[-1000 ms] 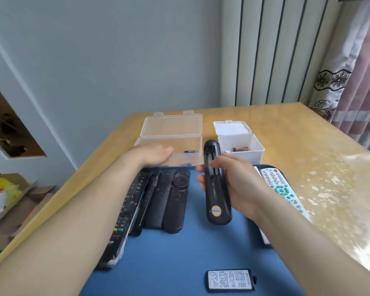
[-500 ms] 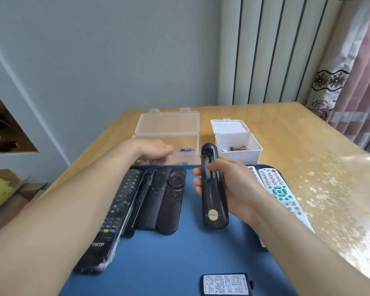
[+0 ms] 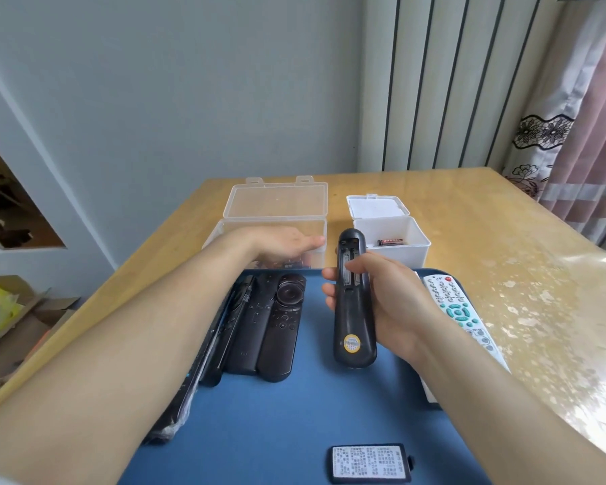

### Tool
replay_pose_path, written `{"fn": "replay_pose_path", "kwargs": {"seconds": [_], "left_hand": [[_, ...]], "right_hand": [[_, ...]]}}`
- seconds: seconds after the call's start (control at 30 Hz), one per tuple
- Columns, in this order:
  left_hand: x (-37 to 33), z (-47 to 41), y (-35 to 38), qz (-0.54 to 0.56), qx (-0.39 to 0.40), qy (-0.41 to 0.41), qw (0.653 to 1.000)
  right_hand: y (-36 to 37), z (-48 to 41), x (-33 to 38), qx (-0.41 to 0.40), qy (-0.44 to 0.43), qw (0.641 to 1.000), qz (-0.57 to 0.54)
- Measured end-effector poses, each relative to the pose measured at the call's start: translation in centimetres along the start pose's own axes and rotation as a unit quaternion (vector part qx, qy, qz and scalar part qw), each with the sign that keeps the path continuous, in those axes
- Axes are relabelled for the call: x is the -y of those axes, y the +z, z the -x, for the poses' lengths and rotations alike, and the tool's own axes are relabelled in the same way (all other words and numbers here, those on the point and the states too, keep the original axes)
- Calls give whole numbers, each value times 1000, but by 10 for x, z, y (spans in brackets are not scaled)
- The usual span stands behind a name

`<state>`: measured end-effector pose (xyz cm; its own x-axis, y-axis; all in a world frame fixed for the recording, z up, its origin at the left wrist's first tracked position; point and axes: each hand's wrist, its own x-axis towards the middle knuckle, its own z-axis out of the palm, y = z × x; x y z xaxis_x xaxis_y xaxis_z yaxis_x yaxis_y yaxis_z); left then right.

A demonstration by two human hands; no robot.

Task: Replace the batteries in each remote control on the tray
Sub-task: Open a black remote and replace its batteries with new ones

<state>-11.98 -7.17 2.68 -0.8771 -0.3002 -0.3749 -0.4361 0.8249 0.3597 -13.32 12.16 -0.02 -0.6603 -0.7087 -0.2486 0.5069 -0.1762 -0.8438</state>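
Observation:
My right hand (image 3: 396, 299) grips a black remote (image 3: 354, 330) back side up over the blue tray (image 3: 294, 414). Its battery compartment is open and looks empty. Its cover (image 3: 368, 463), with a white label, lies at the tray's near edge. My left hand (image 3: 280, 241) reaches into the clear plastic box (image 3: 231, 222) behind the tray, thumb pointing right. Its fingers dip inside and are hidden, so I cannot tell whether they hold anything. The white box (image 3: 392, 255) to the right holds a battery (image 3: 392, 241).
Several black remotes (image 3: 280, 327) lie side by side on the tray's left, one partly under my left forearm. A white remote (image 3: 459, 309) with teal buttons lies on the tray's right. The wooden table (image 3: 487, 239) carries a glossy cover; cardboard boxes (image 3: 11, 330) sit on the floor at left.
My left hand has pushed a little further to the right, over and into the clear box. My right hand keeps the same hold on the black remote.

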Motion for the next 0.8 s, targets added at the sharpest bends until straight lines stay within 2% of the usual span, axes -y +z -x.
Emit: {"fn": "replay_pose_path", "kwargs": {"seconds": [0.17, 0.27, 0.43, 0.57, 0.67, 0.8], "left_hand": [[-7, -2, 2, 27, 13, -32, 999], [-1, 1, -1, 20, 8, 22, 1000], [21, 7, -11, 142, -34, 111, 983], [31, 6, -14, 227, -92, 86, 966], [38, -1, -14, 201, -119, 36, 972], [40, -12, -17, 64, -161, -1, 985]], "right_hand": [[0, 0, -1, -3, 6, 1000, -2], [1, 0, 0, -7, 8, 1000, -5], [-1, 0, 0, -16, 17, 1000, -21], [-2, 0, 2, -22, 18, 999, -30], [-3, 1, 3, -25, 18, 999, -31], [-3, 0, 3, -26, 21, 999, -33]]}}
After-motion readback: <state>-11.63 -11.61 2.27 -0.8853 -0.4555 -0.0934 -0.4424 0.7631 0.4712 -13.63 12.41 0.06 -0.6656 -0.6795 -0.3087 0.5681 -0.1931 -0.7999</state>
